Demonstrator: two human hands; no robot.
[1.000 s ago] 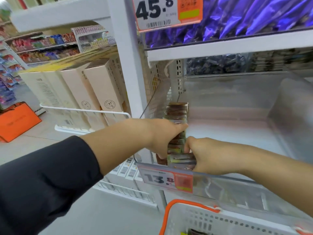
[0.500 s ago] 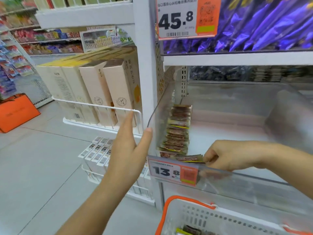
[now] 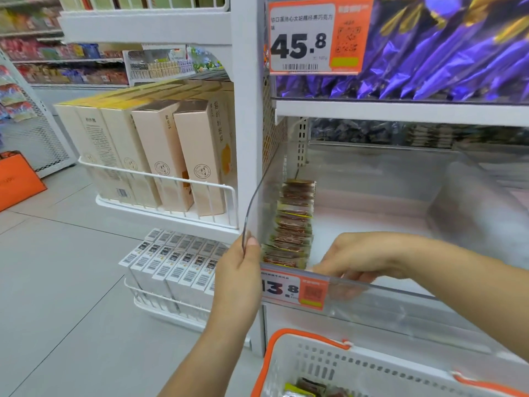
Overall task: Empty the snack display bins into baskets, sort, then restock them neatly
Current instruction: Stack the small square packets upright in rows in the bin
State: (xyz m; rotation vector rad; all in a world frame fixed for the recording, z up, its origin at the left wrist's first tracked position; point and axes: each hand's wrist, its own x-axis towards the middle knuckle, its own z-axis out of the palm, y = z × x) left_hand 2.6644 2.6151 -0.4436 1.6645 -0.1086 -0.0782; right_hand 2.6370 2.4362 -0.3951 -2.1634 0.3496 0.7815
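A clear plastic display bin (image 3: 400, 293) sits on the lower shelf. Along its left wall stands a neat row of small brown snack packets (image 3: 292, 224). My left hand (image 3: 239, 270) grips the bin's left front corner edge with thumb and fingers. Inside the bin, my right hand (image 3: 355, 259) has its blurred fingers just right of the front packets; whether they hold one cannot be told. Below stands a white basket with orange handles (image 3: 315, 365), holding a few loose packets (image 3: 306, 389).
Purple snack bags (image 3: 429, 53) fill the shelf above, beside a 45.8 price tag (image 3: 312, 35). Tall beige boxes (image 3: 160, 156) and barcoded white boxes (image 3: 177, 262) occupy the racks to the left. An orange bag (image 3: 14, 179) stands on the floor.
My left hand left the packet row, swung out of the bin and now grips the bin's left corner edge. My right hand stayed by the front packets.
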